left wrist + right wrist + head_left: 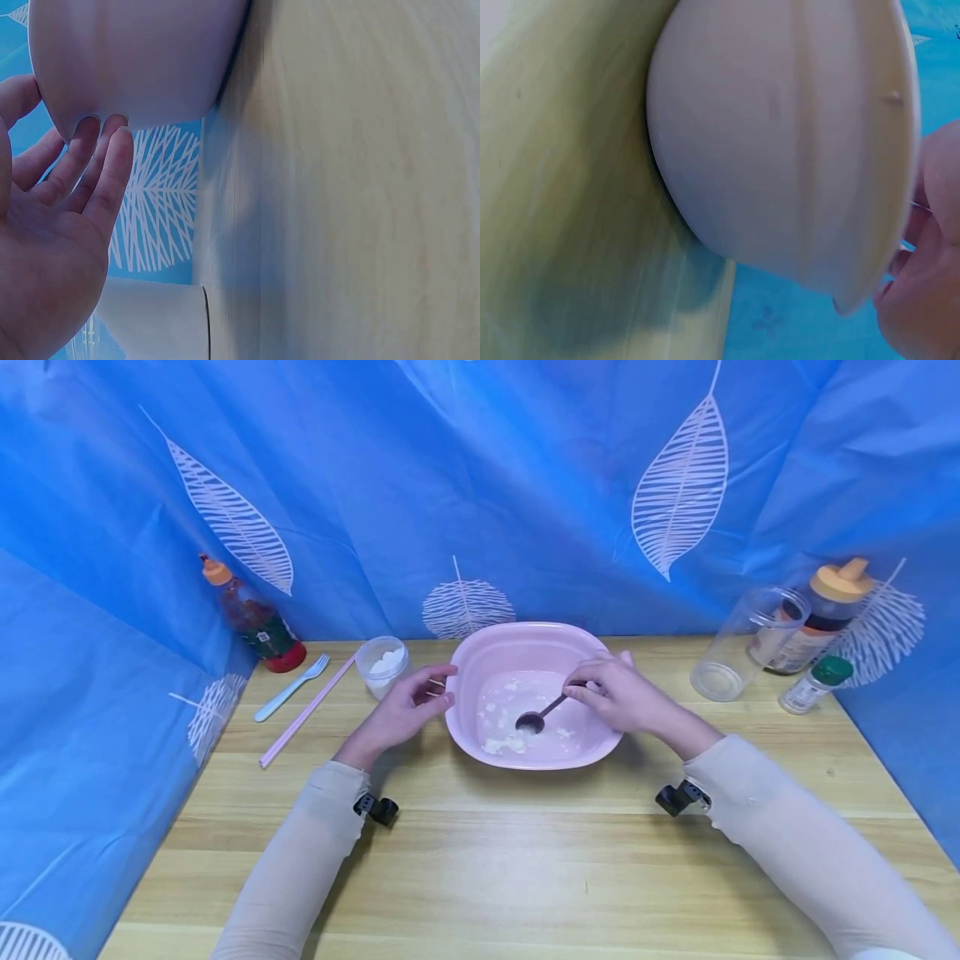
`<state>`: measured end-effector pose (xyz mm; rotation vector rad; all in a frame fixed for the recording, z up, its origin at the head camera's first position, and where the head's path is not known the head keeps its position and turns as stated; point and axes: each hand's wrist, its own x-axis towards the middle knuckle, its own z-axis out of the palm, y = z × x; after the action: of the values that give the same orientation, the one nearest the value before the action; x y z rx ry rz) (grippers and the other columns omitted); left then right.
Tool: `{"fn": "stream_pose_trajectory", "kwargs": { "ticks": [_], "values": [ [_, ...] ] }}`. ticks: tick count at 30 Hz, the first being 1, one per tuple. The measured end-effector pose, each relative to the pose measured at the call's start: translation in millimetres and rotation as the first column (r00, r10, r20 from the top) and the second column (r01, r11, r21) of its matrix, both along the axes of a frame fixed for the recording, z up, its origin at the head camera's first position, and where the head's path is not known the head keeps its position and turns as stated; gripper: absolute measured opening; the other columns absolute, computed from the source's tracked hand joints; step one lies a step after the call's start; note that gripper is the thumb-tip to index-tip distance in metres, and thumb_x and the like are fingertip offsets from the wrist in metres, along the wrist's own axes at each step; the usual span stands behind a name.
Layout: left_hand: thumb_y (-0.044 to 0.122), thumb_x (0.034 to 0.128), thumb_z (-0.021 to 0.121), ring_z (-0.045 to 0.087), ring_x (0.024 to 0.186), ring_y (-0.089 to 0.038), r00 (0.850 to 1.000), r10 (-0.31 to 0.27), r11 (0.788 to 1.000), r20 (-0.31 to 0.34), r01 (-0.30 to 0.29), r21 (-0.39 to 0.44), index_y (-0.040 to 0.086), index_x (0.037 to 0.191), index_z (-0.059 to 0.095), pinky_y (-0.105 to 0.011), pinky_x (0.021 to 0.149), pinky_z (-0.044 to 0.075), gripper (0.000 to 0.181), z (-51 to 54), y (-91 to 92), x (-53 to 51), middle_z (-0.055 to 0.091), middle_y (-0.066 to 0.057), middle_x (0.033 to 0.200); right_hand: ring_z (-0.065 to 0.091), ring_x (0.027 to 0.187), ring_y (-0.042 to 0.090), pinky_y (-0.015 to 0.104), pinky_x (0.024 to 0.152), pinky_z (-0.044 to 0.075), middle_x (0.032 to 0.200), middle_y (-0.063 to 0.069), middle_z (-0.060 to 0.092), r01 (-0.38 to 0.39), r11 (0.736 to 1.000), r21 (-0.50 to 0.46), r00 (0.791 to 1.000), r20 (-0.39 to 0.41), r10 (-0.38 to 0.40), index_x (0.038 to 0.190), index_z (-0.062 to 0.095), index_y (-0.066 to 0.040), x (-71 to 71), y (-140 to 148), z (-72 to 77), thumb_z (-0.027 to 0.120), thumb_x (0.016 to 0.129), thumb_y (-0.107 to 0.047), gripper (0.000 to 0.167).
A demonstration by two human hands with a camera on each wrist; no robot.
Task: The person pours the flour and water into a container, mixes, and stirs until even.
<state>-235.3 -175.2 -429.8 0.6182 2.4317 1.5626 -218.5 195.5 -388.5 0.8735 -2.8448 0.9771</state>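
Observation:
A pink plastic basin [534, 761] stands on the table with patches of white powder [506, 745] over its bottom. My right hand [617, 692] pinches the handle of a dark brown spoon [531, 722] over the basin's right side. The spoon's bowl is down at the powder. My left hand [411, 703] holds the basin's left edge, thumb and fingertips against the rim. In the left wrist view, the fingertips [120, 139] touch the outer wall under the rim. The right wrist view shows the basin's outside [735, 142] with part of the right hand [930, 262] past its rim; the spoon is hidden there.
Behind my left hand is a clear jar [381, 662] of white powder. Farther left lie pink chopsticks [307, 712], a light-blue fork [292, 687] and a red sauce bottle [262, 622]. At right stand a clear cup [731, 652], an orange-capped bottle [813, 618] and a green-capped shaker [813, 687].

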Motion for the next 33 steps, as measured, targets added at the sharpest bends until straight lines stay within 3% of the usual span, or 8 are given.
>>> {"fn": "stream_pose_trajectory", "kwargs": {
  "ticks": [3,6,11,16,19,33],
  "values": [
    [0.014,0.1056,0.067,0.067,0.126,-0.039,1.0,-0.002,1.0,-0.006,0.002,0.006,0.003,0.154,0.056,-0.036,0.104,0.056,0.051,0.1,-0.3,-0.1,0.066,-0.025,0.141,0.063,0.119,0.035,0.071,0.115,0.022,0.106,0.008,0.082,0.027,1.0,0.002,1.0,-0.016,-0.027,0.104,0.081,-0.008,-1.9,-5.4,-1.2,0.071,0.103,-0.011,0.011],
    [0.013,0.1052,0.068,0.067,0.126,-0.039,1.0,-0.004,1.0,-0.011,0.004,0.012,0.002,0.153,0.056,-0.033,0.102,0.057,0.051,-0.8,-0.1,0.0,0.066,-0.025,0.141,0.062,0.117,0.034,0.067,0.113,0.025,0.107,0.009,0.082,0.071,0.997,0.026,0.996,-0.048,-0.07,0.104,0.081,-0.008,-4.0,-6.7,-2.7,0.071,0.103,-0.012,0.011],
    [0.012,0.1046,0.069,0.067,0.125,-0.04,1.0,-0.003,1.0,-0.008,0.003,0.012,0.003,0.153,0.056,-0.034,0.102,0.057,0.051,-1.0,0.2,0.1,0.066,-0.025,0.141,0.058,0.102,0.029,0.048,0.093,0.028,0.104,0.009,0.082,0.138,0.989,0.061,0.987,-0.085,-0.133,0.106,0.082,-0.007,-6.4,-3.3,-2.3,0.07,0.104,-0.013,0.013],
    [0.013,0.1049,0.068,0.067,0.126,-0.039,1.0,0.0,1.0,-0.006,0.0,0.007,0.003,0.153,0.056,-0.039,0.104,0.056,0.051,0.0,0.5,0.3,0.065,-0.025,0.141,0.057,0.095,0.029,0.047,0.089,0.028,0.1,0.011,0.081,0.161,0.984,0.07,0.978,-0.148,-0.15,0.106,0.081,-0.004,-7.8,2.1,-0.8,0.07,0.103,-0.012,0.014],
    [0.013,0.1053,0.068,0.066,0.126,-0.039,1.0,0.001,1.0,-0.004,-0.001,0.004,0.003,0.153,0.056,-0.04,0.104,0.056,0.051,0.3,0.6,0.3,0.065,-0.025,0.141,0.055,0.092,0.028,0.047,0.087,0.027,0.098,0.012,0.08,0.164,0.983,0.084,0.975,-0.166,-0.148,0.104,0.081,-0.003,-7.9,4.2,1.0,0.07,0.103,-0.011,0.014],
    [0.013,0.1059,0.067,0.067,0.127,-0.04,1.0,-0.006,1.0,-0.009,0.006,0.008,0.003,0.154,0.055,-0.039,0.104,0.056,0.051,0.4,-0.1,-0.2,0.066,-0.025,0.141,0.052,0.097,0.026,0.044,0.09,0.026,0.103,0.006,0.081,0.053,0.994,0.096,0.995,-0.086,-0.044,0.105,0.082,-0.008,-4.0,0.7,4.4,0.069,0.104,-0.013,0.014]
  ]
}}
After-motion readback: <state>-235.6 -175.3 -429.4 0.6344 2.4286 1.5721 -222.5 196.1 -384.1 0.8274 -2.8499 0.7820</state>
